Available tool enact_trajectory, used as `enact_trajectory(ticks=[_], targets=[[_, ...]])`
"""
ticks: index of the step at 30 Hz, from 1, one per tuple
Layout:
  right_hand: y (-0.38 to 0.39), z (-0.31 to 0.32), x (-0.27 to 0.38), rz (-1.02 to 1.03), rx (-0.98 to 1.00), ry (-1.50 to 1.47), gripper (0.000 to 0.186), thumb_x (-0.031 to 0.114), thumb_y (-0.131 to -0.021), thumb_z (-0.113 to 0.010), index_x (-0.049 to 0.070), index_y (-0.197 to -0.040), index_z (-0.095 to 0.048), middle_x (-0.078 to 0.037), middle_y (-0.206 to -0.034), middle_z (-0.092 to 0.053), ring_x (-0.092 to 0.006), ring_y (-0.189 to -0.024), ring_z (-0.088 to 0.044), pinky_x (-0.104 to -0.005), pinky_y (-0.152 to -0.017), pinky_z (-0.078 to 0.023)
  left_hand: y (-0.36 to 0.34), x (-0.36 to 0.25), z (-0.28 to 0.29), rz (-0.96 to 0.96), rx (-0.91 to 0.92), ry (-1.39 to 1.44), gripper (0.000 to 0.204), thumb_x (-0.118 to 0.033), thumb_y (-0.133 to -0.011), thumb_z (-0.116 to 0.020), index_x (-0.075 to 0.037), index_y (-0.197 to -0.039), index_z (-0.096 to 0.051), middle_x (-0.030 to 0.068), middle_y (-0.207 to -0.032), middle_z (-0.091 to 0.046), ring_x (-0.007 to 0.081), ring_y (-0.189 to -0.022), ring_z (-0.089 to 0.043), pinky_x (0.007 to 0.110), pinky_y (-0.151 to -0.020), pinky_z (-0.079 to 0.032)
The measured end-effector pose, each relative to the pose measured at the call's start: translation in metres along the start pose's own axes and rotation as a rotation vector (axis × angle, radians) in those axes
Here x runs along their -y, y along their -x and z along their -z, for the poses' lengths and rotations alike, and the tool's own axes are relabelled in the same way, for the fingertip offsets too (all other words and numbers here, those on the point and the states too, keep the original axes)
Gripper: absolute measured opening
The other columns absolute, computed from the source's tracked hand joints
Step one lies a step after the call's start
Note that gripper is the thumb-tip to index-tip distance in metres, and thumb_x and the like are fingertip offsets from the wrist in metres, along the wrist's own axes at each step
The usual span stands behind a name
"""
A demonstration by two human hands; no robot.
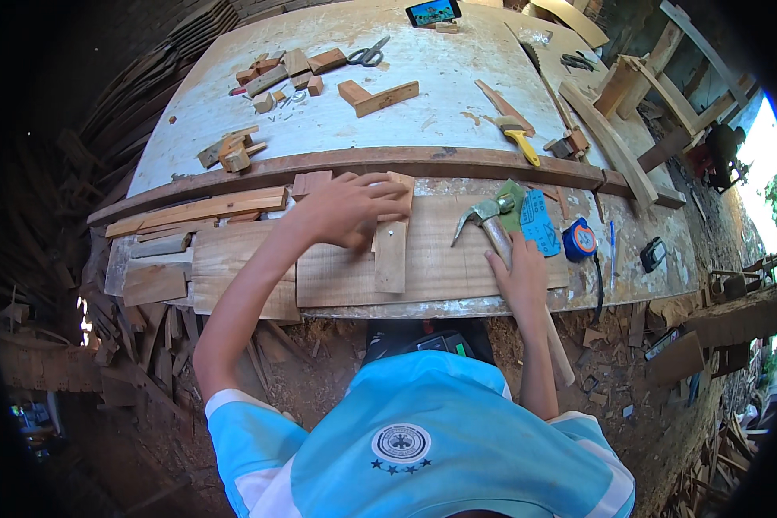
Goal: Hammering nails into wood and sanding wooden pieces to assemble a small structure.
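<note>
My left hand point(363, 207) reaches over a small wooden block assembly, fingers stretched out and apart. Beneath and beside it, a short upright wood strip point(390, 259) with a small nail or screw head near its top lies on a wide plank point(457, 259); the hand hides part of where the pieces meet. My right hand point(522, 276) is closed round the wooden handle of a claw hammer point(487, 212), whose metal head rests at the plank's far side. Next to the hammer head lie green and blue sandpaper sheets point(540, 224).
A long wooden beam point(319, 164) crosses the worktable. Beyond it lie wood offcuts point(295, 62), scissors point(369, 53), a yellow-handled tool point(522, 145) and a phone point(433, 12). To the right sits a blue-orange tape measure point(579, 240). Wood scraps litter the floor.
</note>
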State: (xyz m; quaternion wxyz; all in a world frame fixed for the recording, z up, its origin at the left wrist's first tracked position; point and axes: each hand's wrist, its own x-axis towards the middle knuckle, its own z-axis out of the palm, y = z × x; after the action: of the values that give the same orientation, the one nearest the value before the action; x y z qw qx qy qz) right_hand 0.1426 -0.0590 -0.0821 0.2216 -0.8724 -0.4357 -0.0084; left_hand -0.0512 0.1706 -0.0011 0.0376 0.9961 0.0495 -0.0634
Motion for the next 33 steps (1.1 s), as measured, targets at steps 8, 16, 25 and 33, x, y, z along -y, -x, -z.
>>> enact_trajectory(ticks=[8, 16, 25, 33], targets=[[-0.007, 0.017, -0.014, 0.002, 0.048, -0.409, 0.035, 0.026, -0.086, -0.059, -0.001, -0.108, -0.056, -0.019, -0.093, -0.060, -0.0281, -0.079, -0.058, -0.0395, -0.072, -0.045, -0.017, -0.016, -0.016, -0.171, -0.259, -0.027, 0.056, -0.047, -0.065, -0.072, -0.016, -0.109, -0.060, 0.0076, -0.102, -0.056, 0.0243, -0.099, -0.053, 0.038, -0.086, -0.040], [-0.013, 0.099, 0.036, -0.189, 0.442, -1.212, 0.044, 0.023, -0.093, -0.051, 0.005, -0.131, -0.038, 0.000, -0.066, -0.047, -0.0090, -0.055, -0.049, -0.0223, -0.050, -0.042, -0.028, -0.055, -0.057, 0.414, -0.579, 0.465, 0.061, -0.043, -0.060, -0.075, -0.002, -0.103, -0.063, 0.0112, -0.099, -0.062, 0.0294, -0.090, -0.060, 0.039, -0.078, -0.048], [-0.025, 0.108, 0.081, 0.237, 0.395, -0.531, 0.050, 0.019, -0.090, -0.051, 0.002, -0.133, -0.031, -0.019, -0.068, -0.056, -0.0312, -0.060, -0.058, -0.0375, -0.057, -0.045, -0.031, -0.063, -0.052, 0.546, -0.516, 0.564, 0.052, -0.043, -0.055, -0.078, -0.007, -0.092, -0.070, 0.0120, -0.088, -0.065, 0.0315, -0.085, -0.061, 0.041, -0.075, -0.048], [-0.045, 0.108, 0.082, 0.225, 0.593, -0.380, 0.044, 0.026, -0.091, -0.050, -0.001, -0.125, -0.037, -0.025, -0.075, -0.055, -0.0392, -0.069, -0.056, -0.0433, -0.064, -0.043, -0.030, -0.061, -0.052, 0.577, -0.483, 0.574, 0.055, -0.044, -0.056, -0.078, -0.009, -0.097, -0.069, 0.0115, -0.087, -0.065, 0.0290, -0.084, -0.061, 0.038, -0.075, -0.047]])
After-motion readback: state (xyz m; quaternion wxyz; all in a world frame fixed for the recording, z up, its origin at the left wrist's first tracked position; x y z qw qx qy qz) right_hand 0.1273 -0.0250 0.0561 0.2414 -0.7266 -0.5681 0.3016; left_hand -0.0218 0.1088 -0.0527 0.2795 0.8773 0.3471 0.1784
